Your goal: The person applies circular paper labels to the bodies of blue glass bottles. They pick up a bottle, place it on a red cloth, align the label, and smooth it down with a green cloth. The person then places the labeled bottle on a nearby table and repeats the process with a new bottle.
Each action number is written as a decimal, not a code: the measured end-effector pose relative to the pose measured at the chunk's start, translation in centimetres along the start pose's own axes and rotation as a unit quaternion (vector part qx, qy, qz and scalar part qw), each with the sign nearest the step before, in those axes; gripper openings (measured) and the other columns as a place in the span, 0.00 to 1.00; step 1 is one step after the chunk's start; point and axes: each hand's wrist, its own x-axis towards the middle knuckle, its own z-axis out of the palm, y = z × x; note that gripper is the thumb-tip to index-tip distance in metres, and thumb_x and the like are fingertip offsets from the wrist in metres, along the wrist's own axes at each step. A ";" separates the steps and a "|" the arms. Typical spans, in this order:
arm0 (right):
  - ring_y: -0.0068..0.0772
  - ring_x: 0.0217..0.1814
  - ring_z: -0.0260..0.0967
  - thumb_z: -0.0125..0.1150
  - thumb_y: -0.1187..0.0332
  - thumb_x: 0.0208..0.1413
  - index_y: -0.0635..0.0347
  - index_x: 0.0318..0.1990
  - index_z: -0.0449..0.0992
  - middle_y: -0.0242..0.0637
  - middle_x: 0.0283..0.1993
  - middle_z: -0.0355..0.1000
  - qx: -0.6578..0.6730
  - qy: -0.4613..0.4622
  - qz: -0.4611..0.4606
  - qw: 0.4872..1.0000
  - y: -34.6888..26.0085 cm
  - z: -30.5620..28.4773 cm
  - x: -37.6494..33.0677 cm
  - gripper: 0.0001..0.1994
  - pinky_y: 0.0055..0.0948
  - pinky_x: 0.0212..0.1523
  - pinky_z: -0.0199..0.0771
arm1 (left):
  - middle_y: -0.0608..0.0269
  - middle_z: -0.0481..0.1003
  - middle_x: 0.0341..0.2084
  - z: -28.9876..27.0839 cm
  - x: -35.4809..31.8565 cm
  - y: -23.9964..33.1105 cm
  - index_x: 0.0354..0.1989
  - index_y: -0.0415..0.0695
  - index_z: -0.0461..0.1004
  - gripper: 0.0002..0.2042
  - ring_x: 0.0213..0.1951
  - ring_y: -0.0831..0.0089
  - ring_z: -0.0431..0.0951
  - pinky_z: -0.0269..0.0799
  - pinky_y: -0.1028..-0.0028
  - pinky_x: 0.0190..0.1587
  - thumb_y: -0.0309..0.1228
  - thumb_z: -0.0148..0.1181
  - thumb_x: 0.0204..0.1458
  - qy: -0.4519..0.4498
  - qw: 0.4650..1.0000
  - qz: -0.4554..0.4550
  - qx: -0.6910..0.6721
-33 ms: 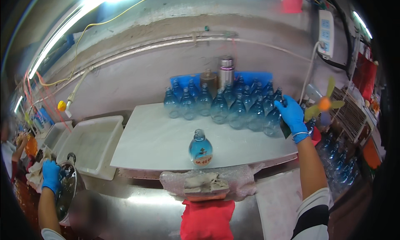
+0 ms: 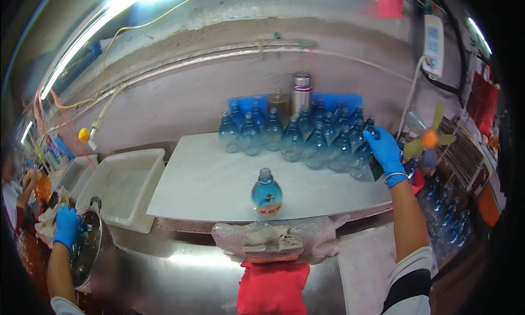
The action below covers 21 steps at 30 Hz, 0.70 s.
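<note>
Head view. Right hand (image 2: 385, 153), blue-gloved, appears to have its fingers wrapped on the neck of the front-right bottle (image 2: 361, 163); the fingers hide part of it. The bottle leans slightly toward that hand. Neck is probably the sensible grip: narrow, and its neighbours crowd the body. Left hand (image 2: 66, 227), also gloved, is curled at the rim of the metal pot (image 2: 101, 239), beside a grey-beige rag (image 2: 47, 225). Can't tell if it's clamped on something in there or just resting. Pot and rag sit right by that hand, presumably for easy reach.

Remaining clear-blue glass bottles (image 2: 292, 144) stand upright in a tight cluster left of the right hand, likely bunched to save space. One decorated bottle (image 2: 267, 193) stands alone between the hands, near the front edge, well apart from the cluster, so probably easy to pick out.

Surface: white board (image 2: 202, 173) over a steel bench (image 2: 191, 282). Bubble wrap (image 2: 227, 237) under a grey pad (image 2: 273, 240), perhaps cushioning for glass; red cloth (image 2: 273, 287) nearer the wearer. White plastic tub (image 2: 158, 175) beyond the left hand.

Room: steel flask (image 2: 302, 96) by the grey wall, fan (image 2: 430, 138) right of the right hand, power strip (image 2: 433, 47) above it.
</note>
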 end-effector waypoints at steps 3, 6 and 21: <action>0.45 0.42 0.71 0.57 0.45 0.48 0.63 0.45 0.73 0.48 0.40 0.72 0.090 -0.039 0.022 0.995 2.9 4.0 0.5 0.28 0.34 0.44 0.68 | 0.43 0.69 0.33 8.9 -0.4 -3.5 0.35 0.40 0.73 0.17 0.41 0.48 0.68 0.66 0.60 0.47 0.37 0.61 0.35 0.341 0.935 -0.018 -0.099; 0.43 0.36 0.71 0.57 0.43 0.47 0.64 0.38 0.74 0.46 0.35 0.73 0.069 -0.089 0.042 0.993 3.2 3.8 0.6 0.28 0.34 0.41 0.67 | 0.45 0.69 0.32 6.8 -2.1 -4.1 0.30 0.40 0.72 0.17 0.36 0.51 0.69 0.68 0.62 0.40 0.36 0.63 0.31 0.233 0.971 -0.055 -0.024; 0.52 0.40 0.70 0.52 0.48 0.52 0.62 0.42 0.72 0.51 0.38 0.72 0.025 -0.027 -0.084 0.996 -1.8 2.8 -3.9 0.23 0.40 0.40 0.68 | 0.57 0.67 0.46 -12.8 -20.3 27.2 0.61 0.44 0.54 0.42 0.47 0.71 0.68 0.66 0.69 0.48 0.40 0.70 0.36 0.054 0.503 0.287 -0.813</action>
